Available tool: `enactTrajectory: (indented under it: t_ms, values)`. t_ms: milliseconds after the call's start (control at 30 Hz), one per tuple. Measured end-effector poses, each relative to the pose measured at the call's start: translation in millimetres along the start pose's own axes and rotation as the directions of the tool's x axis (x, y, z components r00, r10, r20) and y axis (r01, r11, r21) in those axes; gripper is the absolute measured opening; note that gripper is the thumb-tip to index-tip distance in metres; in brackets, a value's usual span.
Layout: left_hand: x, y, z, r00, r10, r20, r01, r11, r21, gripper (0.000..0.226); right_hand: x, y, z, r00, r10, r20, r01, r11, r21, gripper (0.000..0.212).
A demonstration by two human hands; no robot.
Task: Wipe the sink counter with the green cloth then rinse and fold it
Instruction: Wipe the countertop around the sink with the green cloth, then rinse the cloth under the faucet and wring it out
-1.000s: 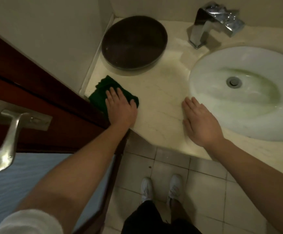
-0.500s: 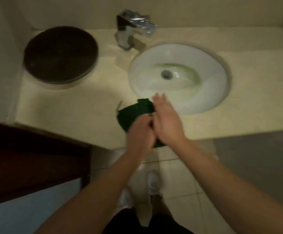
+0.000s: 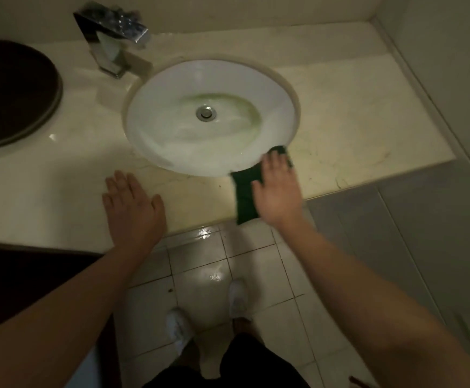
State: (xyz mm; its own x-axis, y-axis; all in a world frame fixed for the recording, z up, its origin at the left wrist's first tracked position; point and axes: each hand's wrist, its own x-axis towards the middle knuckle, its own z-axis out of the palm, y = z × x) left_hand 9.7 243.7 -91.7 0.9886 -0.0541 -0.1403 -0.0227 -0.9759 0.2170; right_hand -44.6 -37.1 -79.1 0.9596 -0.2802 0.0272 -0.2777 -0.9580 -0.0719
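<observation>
The dark green cloth (image 3: 245, 191) lies flat on the cream counter (image 3: 354, 130), at the front edge just right of the white oval sink (image 3: 172, 130). My right hand (image 3: 277, 189) presses down on it with fingers spread; part of the cloth shows beyond the fingertips and part hangs over the counter's front edge. My left hand (image 3: 131, 205) rests flat and empty on the counter, in front of the sink's left side.
A chrome faucet (image 3: 110, 40) stands behind the sink at the left. A dark round lid or tray (image 3: 10, 91) sits at the far left of the counter. Walls close in on the right and behind. White floor tiles and my shoes lie below.
The cloth passed from my left hand at the counter's left end to my right hand, which has slid it to the right of the sink. My left hand now rests flat.
</observation>
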Motion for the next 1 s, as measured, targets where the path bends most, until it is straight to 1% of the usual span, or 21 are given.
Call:
enactTrajectory:
  t_ms: [100,167,200,267,300,333,367,400,433,467,500,533,600,667,700,767,867,900,933,967,1000]
  values:
    - [0.8,2.9,-1.3,1.0,-0.007,0.0,0.007,1.0,0.014,0.078,11.7,42.7,-0.2,0.973,0.23,0.015,-0.23,0.973,0.007,0.066]
    - [0.0,5.1,-3.5,1.0,-0.016,0.005,0.016,1.0,0.014,0.077,12.8,29.0,-1.0,0.961,0.277,-0.004,-0.276,0.96,0.047,0.063]
    - [-0.9,5.9,-4.5,1.0,-0.023,0.013,0.023,1.0,0.015,0.077,10.0,15.2,-2.2,0.973,0.23,-0.012,-0.229,0.973,0.035,0.06]
    - [-0.6,8.3,-8.1,0.999,-0.035,0.034,0.035,0.999,0.01,0.076,1.0,-20.3,-0.8,1.0,0.011,-0.014,-0.01,1.0,0.018,0.052]
    - [-0.1,9.7,-10.4,0.998,-0.048,0.05,0.048,0.999,0.003,0.074,-3.6,-38.4,1.9,0.995,-0.096,-0.016,0.097,0.992,0.076,0.046]
    - [0.4,11.2,-13.9,0.995,-0.067,0.075,0.068,0.998,-0.006,0.072,-7.6,-55.2,3.8,0.988,-0.156,-0.017,0.156,0.968,0.199,0.041]
    - [1.2,13.4,-17.2,0.991,-0.083,0.105,0.086,0.996,-0.024,0.07,-9.1,-68.3,4.1,0.986,-0.166,-0.025,0.165,0.929,0.332,0.035]
    - [1.4,16.2,-21.2,0.988,-0.095,0.125,0.104,0.993,-0.062,0.069,-7.0,-77.1,0.6,0.991,-0.133,-0.02,0.127,0.875,0.467,0.03]
    - [0.5,19.9,-26.8,0.985,-0.11,0.136,0.127,0.984,-0.125,0.067,-2.6,-81.3,-6.8,0.997,-0.069,0.046,0.027,0.798,0.602,0.027]
    - [-1.4,25.3,-34.2,0.981,-0.126,0.144,0.154,0.966,-0.206,0.066,4.7,-82.1,-13.9,0.987,-0.014,0.161,-0.105,0.704,0.703,0.026]
    - [-3.7,31.0,-42.4,0.979,-0.139,0.148,0.178,0.939,-0.293,0.064,13.5,-81.6,-22.5,0.97,0.02,0.242,-0.204,0.607,0.768,0.028]
    - [-6.6,36.8,-49.7,0.98,-0.141,0.141,0.185,0.908,-0.376,0.063,22.9,-79.7,-31.1,0.964,0.044,0.264,-0.246,0.532,0.81,0.029]
    - [-11.2,49.5,-61.0,0.988,-0.12,0.099,0.153,0.856,-0.494,0.058,40.2,-76.9,-47.7,0.955,0.08,0.286,-0.294,0.389,0.873,0.03]
    - [-11.6,64.8,-71.9,0.992,-0.1,0.074,0.124,0.79,-0.6,0.052,54.1,-80.0,-62.4,0.94,0.076,0.333,-0.341,0.291,0.894,0.029]
    - [-9.8,73.1,-77.6,0.992,-0.099,0.078,0.126,0.735,-0.666,0.049,59.9,-82.7,-69.3,0.934,0.061,0.352,-0.356,0.241,0.903,0.029]
    - [-2.5,89.7,-91.1,0.985,-0.087,0.149,0.172,0.583,-0.794,0.049,70.4,-90.6,-84.3,0.932,0.019,0.362,-0.361,0.154,0.92,0.028]
    - [20.9,106.6,-107.6,0.955,0.003,0.296,0.279,0.322,-0.905,0.049,84.8,-104.6,-101.0,0.927,-0.072,0.367,-0.364,0.052,0.93,0.025]
    - [31.4,108.6,-110.9,0.947,0.016,0.321,0.306,0.258,-0.916,0.05,89.4,-108.7,-104.1,0.925,-0.106,0.366,-0.364,0.037,0.931,0.023]
    - [43.0,109.3,-113.3,0.945,0.006,0.327,0.317,0.223,-0.922,0.051,95.0,-112.4,-106.3,0.925,-0.13,0.357,-0.356,0.038,0.934,0.021]
    - [54.7,109.2,-115.7,0.947,-0.025,0.32,0.317,0.228,-0.921,0.048,100.8,-115.1,-108.4,0.927,-0.141,0.348,-0.344,0.053,0.938,0.019]
    - [66.8,108.2,-118.0,0.953,-0.06,0.298,0.303,0.27,-0.914,0.043,107.3,-117.6,-109.6,0.93,-0.139,0.341,-0.334,0.074,0.94,0.018]
